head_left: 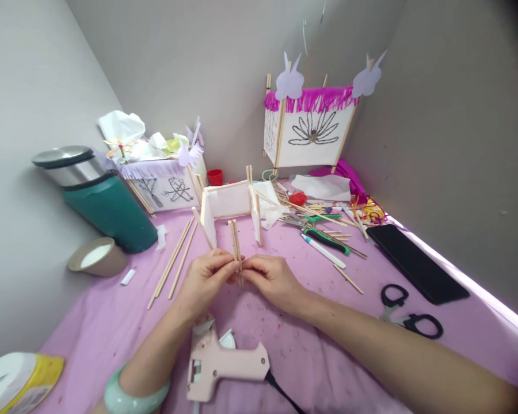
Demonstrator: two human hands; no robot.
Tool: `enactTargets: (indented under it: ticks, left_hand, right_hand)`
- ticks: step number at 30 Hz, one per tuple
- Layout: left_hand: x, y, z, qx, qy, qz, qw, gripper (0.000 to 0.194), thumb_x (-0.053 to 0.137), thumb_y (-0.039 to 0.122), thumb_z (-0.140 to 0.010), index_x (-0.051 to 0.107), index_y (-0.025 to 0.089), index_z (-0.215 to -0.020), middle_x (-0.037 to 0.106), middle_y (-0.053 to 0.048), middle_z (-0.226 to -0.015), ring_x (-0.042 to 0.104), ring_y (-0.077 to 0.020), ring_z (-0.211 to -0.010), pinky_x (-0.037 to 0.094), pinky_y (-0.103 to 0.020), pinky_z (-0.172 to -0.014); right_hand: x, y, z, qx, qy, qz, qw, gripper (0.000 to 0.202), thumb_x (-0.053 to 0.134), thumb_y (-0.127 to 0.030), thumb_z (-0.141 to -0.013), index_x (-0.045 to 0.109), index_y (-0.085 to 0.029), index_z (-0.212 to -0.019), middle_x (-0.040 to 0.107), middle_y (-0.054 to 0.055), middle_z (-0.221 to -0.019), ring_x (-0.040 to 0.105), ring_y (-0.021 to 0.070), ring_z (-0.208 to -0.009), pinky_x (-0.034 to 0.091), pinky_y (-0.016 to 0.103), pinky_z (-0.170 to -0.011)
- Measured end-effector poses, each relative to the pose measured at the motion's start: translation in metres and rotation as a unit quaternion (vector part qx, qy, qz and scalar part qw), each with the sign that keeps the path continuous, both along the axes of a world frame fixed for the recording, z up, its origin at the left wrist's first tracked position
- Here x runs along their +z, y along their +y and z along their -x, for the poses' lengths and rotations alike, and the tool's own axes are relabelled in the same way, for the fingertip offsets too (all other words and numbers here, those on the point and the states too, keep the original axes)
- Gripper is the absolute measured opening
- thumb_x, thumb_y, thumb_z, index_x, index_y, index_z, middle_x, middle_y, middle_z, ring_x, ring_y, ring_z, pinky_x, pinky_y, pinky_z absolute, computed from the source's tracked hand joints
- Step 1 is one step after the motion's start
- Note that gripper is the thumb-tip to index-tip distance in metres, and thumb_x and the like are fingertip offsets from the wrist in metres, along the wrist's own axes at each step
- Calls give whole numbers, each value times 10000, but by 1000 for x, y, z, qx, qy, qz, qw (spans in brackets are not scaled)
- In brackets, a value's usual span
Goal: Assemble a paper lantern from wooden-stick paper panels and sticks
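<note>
In the middle of the view, a small bundle of thin wooden sticks point(235, 237) stands nearly upright between my hands. My left hand point(211, 276) pinches it from the left, and my right hand point(270, 282) pinches it from the right. Both sets of fingertips meet around its lower part, hiding some of it. Just behind is a small wood-framed structure with white paper panels point(229, 201). Nearer to me, a pale pink glue gun point(237, 363) lies on the purple cloth point(328, 368).
Long sticks point(172, 259) lie at left beside a green bottle point(112, 210) and a bowl point(98, 257). Toward the right are green-handled pliers point(326, 240), a white pen point(323, 250), black scissors point(408, 316) and a phone point(416, 263). Paper lanterns point(313, 135) stand behind.
</note>
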State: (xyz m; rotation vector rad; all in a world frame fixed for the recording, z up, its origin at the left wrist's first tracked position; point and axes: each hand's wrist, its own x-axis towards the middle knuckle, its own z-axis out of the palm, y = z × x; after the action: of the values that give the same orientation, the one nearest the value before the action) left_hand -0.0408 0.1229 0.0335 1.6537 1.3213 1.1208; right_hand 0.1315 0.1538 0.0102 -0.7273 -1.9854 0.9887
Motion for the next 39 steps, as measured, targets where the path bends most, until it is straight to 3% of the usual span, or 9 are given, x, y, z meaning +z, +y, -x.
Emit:
enactTargets:
  ticks: [13,18,22,25,31,33,35,37,39]
  left_hand:
    - [4,-1,0,23,21,-3,1000,206,615,329,-803,726,160,-760,577,-26,-699,551,-119,-631,454,-224,-580]
    - [4,0,-1,26,6,4,1000,204,632,337,-783,718,162,-725,562,-12,-676,520,-102,-578,431,-218,-541]
    - [12,-2,-6,43,-40,17,998,179,629,324,-784,703,161,-781,580,2,-673,504,-88,-554,431,-211,-532]
    - [18,-3,-11,53,-74,29,995,224,609,340,-793,685,150,-702,569,12,-584,512,-92,-554,450,-212,-557]
    - [23,2,-11,55,-58,53,995,262,642,388,-751,732,153,-825,623,4,-576,515,-91,-519,433,-201,-500]
    - [24,4,-10,60,-36,51,996,263,658,399,-734,744,164,-815,693,-28,-683,557,-110,-569,444,-206,-510]
    - [24,5,-11,71,-25,48,996,260,672,402,-722,752,175,-821,732,-54,-802,608,-143,-660,471,-219,-554]
    - [24,6,-12,67,-20,44,997,252,671,401,-726,754,176,-801,741,-66,-851,641,-177,-762,504,-244,-644]
    - [22,6,-14,55,-20,39,998,244,668,399,-733,755,179,-791,743,-64,-855,656,-197,-817,520,-277,-729]
  right_hand:
    - [1,2,3,15,-27,-10,999,176,536,-138,-858,699,-182,-811,675,-7,-749,592,108,-686,422,213,-670]
    - [-2,3,5,13,-32,-19,999,172,527,-160,-864,681,-172,-790,650,-5,-712,574,109,-652,416,217,-638]
    - [-1,2,4,12,-32,-26,999,174,521,-131,-863,684,-178,-824,669,0,-751,586,112,-683,416,218,-652]
    - [-1,1,5,14,-40,-19,999,174,518,-153,-874,685,-177,-831,669,0,-748,585,113,-675,415,220,-646]
    - [5,1,-1,11,-87,-63,994,115,565,-161,-847,670,-174,-892,664,4,-803,583,112,-696,417,221,-664]
    - [14,4,-17,-31,-115,-97,988,170,624,-230,-822,646,-184,-985,668,21,-904,594,124,-744,427,235,-700]
    - [22,11,-42,-131,-162,-131,969,180,609,-270,-838,634,-190,-997,662,40,-936,598,145,-791,427,258,-728]
    - [29,19,-71,-263,-255,-156,917,118,543,-238,-869,648,-187,-879,660,64,-906,595,190,-850,414,295,-745]
    - [29,27,-96,-341,-363,-129,858,156,525,-253,-867,649,-177,-812,663,98,-883,604,229,-834,410,319,-698]
